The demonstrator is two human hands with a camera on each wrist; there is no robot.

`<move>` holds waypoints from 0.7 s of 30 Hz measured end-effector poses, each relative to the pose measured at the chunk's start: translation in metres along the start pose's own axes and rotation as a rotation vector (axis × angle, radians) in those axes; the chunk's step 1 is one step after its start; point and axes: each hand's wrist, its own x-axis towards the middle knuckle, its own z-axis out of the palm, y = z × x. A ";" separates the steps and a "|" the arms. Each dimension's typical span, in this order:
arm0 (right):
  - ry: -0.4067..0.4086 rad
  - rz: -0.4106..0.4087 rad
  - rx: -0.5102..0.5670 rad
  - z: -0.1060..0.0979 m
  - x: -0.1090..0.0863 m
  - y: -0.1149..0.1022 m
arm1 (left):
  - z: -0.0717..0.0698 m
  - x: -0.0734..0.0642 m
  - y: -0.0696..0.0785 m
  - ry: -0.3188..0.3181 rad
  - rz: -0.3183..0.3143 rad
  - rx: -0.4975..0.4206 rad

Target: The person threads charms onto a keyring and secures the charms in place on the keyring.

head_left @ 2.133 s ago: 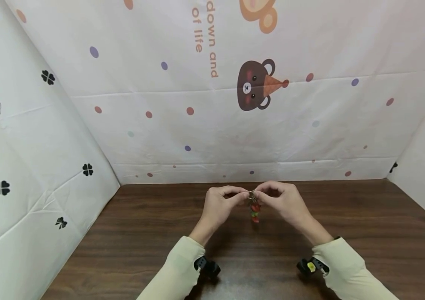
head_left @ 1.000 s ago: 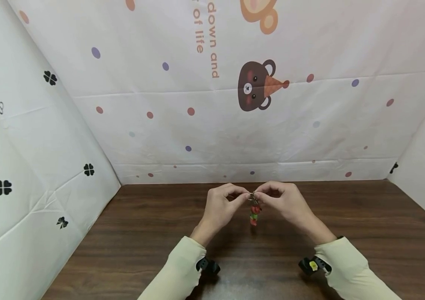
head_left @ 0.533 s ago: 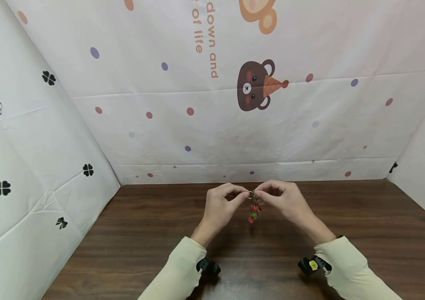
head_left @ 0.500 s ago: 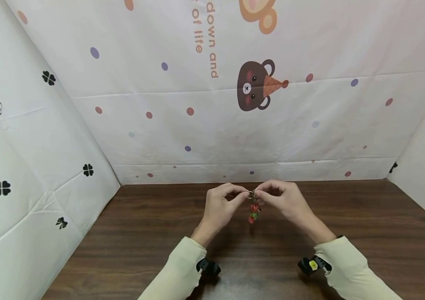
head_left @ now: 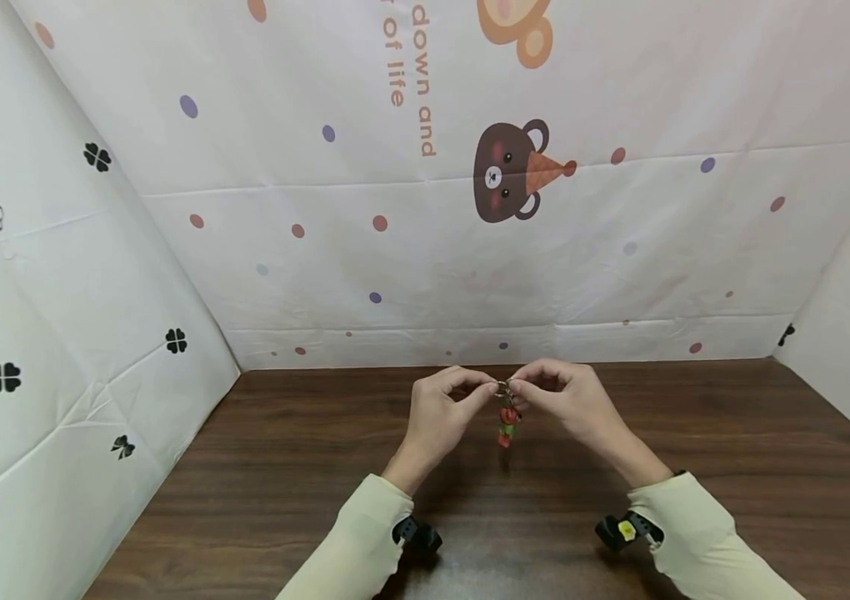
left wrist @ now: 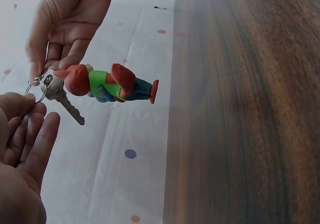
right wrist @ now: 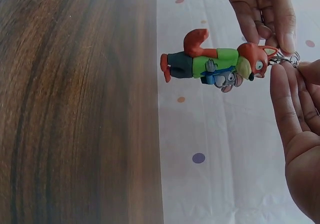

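Pinching a metal key ring (left wrist: 45, 91), the left hand (head_left: 440, 412) faced the right hand (head_left: 573, 404), whose thumb and fingers gripped the ring or its chain (right wrist: 278, 60) (which of these could not be told). A silver key (left wrist: 69, 107) and a fox figurine (right wrist: 226, 58) in a green top hung between the hands, over the far middle of the brown surface (head_left: 282, 500). A dotted cloth (head_left: 432, 267) rose beyond.

Keychain (head_left: 508, 416) between left hand (head_left: 436, 415) and right hand (head_left: 573, 406)
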 end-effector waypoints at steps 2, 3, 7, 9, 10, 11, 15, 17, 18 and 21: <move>0.001 -0.003 0.002 0.000 0.000 0.000 | 0.000 0.000 0.000 -0.001 -0.005 -0.005; 0.003 -0.004 0.002 0.000 0.000 0.001 | 0.001 0.000 0.000 -0.002 -0.008 -0.008; 0.006 -0.004 0.004 -0.001 0.000 0.001 | 0.001 0.001 0.001 -0.003 -0.010 -0.012; 0.009 -0.001 0.004 -0.001 0.000 0.001 | 0.001 0.000 0.001 -0.004 -0.011 -0.012; 0.010 0.001 0.005 -0.001 0.000 0.001 | 0.001 0.000 0.001 -0.007 -0.014 -0.010; 0.010 0.001 0.006 -0.001 0.000 0.001 | 0.001 0.000 0.001 -0.010 -0.019 -0.012; 0.013 0.004 0.009 -0.001 0.000 0.001 | 0.002 0.000 0.001 -0.052 -0.067 -0.046; 0.014 0.008 0.004 -0.001 0.000 0.001 | 0.002 -0.001 0.002 -0.081 -0.105 -0.078; 0.014 0.012 0.003 -0.001 0.000 0.001 | 0.002 -0.001 0.002 -0.095 -0.123 -0.087; 0.014 0.020 -0.008 -0.001 0.000 0.001 | 0.003 -0.002 0.002 -0.124 -0.169 -0.097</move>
